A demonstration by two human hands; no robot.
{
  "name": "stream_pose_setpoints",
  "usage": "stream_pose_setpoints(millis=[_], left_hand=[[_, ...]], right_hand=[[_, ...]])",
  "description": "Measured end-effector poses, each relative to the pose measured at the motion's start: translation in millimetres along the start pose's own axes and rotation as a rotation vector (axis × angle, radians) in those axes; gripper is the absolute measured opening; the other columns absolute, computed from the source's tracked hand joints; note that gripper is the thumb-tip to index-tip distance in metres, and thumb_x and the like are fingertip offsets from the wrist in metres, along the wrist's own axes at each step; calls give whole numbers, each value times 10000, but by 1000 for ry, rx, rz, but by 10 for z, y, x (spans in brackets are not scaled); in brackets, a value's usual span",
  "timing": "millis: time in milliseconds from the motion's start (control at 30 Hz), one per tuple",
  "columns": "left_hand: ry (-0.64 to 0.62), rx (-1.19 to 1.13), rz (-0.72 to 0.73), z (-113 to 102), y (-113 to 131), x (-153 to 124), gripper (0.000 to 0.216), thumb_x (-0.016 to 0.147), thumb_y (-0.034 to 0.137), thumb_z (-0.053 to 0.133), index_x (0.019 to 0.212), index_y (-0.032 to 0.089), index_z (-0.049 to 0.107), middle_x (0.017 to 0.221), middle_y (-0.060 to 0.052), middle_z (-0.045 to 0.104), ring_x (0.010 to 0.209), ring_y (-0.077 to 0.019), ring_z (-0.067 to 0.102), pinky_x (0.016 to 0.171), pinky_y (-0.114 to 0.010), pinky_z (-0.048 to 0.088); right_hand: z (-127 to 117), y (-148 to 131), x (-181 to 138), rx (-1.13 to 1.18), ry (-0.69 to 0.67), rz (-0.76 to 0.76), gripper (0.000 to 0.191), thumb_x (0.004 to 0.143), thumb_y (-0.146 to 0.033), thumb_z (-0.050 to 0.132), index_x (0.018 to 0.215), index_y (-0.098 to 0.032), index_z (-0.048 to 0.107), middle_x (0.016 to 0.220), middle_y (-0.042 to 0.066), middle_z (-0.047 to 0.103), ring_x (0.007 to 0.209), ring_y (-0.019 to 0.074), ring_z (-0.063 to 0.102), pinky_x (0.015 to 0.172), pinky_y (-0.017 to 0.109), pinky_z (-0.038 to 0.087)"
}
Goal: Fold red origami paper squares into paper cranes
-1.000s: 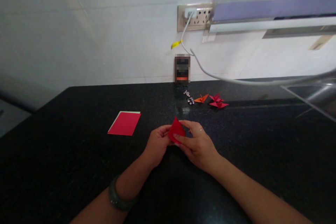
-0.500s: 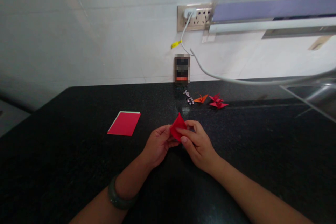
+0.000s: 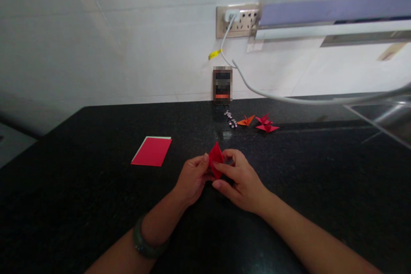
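Note:
A small red folded paper [image 3: 216, 156], roughly diamond-shaped, is held up above the dark countertop between both hands. My left hand [image 3: 192, 178] pinches its left corner between thumb and fingers. On the other side, my right hand [image 3: 241, 180] has its index finger laid across the paper's front face, with another finger behind the right edge. The right thumb sits lower, near the bottom tip. Part of the paper's back and some left fingertips are hidden.
Left of my hands lies a stack of red paper sheets [image 3: 152, 152] with a pale sheet edge showing. Behind are an orange paper crane [image 3: 246, 120], red paper cranes [image 3: 267, 127], a beaded strap [image 3: 230, 119] and a phone [image 3: 222, 85] against the wall. A white cable [image 3: 289, 99] crosses above the counter.
The folded paper has turned and looks narrower, shifting slightly left and down. My right thumb has come away from its front and moved lower left; the left hand keeps its pinch.

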State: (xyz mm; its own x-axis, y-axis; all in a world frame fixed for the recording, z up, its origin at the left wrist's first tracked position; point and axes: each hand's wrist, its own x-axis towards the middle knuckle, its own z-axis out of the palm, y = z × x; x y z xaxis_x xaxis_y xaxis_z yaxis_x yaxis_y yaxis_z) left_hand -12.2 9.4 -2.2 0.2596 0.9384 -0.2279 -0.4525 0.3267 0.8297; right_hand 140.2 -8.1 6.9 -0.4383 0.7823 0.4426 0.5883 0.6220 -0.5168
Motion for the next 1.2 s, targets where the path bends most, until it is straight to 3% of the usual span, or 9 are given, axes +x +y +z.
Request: stream_pose_setpoints(millis=[100, 267, 500, 700, 833, 933, 1033, 1200], left_hand=[[17, -4, 14, -3, 2, 11, 284, 714, 392, 625, 705, 110, 661, 624, -24, 641, 522, -79, 548, 491, -178, 427], [7, 1, 14, -1, 0, 15, 261, 697, 361, 649, 743, 105, 670, 651, -33, 647, 568, -96, 561, 537, -199, 452], [63, 261, 60, 0, -9, -7, 295, 679, 381, 651, 772, 102, 678, 633, -32, 638, 540, -97, 552, 506, -196, 444], [122, 384, 90, 17, 11, -10, 267, 668, 370, 648, 726, 111, 677, 568, -5, 619, 490, -94, 531, 501, -207, 440], [140, 454, 99, 19, 5, -5, 241, 682, 350, 627, 714, 117, 676, 547, 5, 615, 476, -93, 519, 485, -200, 419], [160, 508, 120, 14, 0, 0, 228, 701, 341, 601, 720, 126, 673, 562, 4, 625, 494, -105, 534, 492, -205, 415], [169, 583, 169, 7, 3, -3, 220, 720, 335, 575, 700, 134, 662, 565, 10, 622, 501, -108, 533, 495, -205, 408], [170, 780, 265, -15, 0, -21, 239, 754, 345, 530, 687, 144, 642, 568, 10, 603, 518, -111, 527, 502, -205, 400]], right_hand=[[16, -4, -7, -12, 0, -18, 396, 735, -402, 604, 1068, -188, 603, 1141, 133, 432, 1019, 263, 436, 800, 399, 445], [52, -8, -11, 23, 67, 9, 251, 783, -293, 555, 1001, -188, 623, 1140, 128, 440, 1032, 247, 448, 812, 385, 446], [60, -3, -6, 146, 118, 69, 215, 848, -197, 426, 892, -174, 635, 1048, 98, 500, 982, 198, 489, 842, 355, 434], [46, -4, -1, 180, 172, 56, 163, 830, -185, 460, 791, -176, 618, 968, 79, 573, 909, 179, 541, 813, 336, 441], [92, 21, -16, 378, 248, 269, 107, 829, -237, 472, 886, -194, 552, 901, 61, 605, 812, 162, 582, 692, 297, 480], [124, 70, 10, 618, 262, 511, 234, 823, -319, 477, 1021, -196, 498, 863, 50, 608, 728, 149, 589, 574, 257, 486], [126, 105, 60, 768, 128, 645, 256, 801, -392, 483, 868, -160, 568, 685, 14, 571, 579, 115, 543, 501, 234, 464], [143, 85, 83, 910, -6, 687, 313, 741, -459, 549, 761, -147, 570, 558, -39, 503, 461, 66, 466, 453, 202, 423]])
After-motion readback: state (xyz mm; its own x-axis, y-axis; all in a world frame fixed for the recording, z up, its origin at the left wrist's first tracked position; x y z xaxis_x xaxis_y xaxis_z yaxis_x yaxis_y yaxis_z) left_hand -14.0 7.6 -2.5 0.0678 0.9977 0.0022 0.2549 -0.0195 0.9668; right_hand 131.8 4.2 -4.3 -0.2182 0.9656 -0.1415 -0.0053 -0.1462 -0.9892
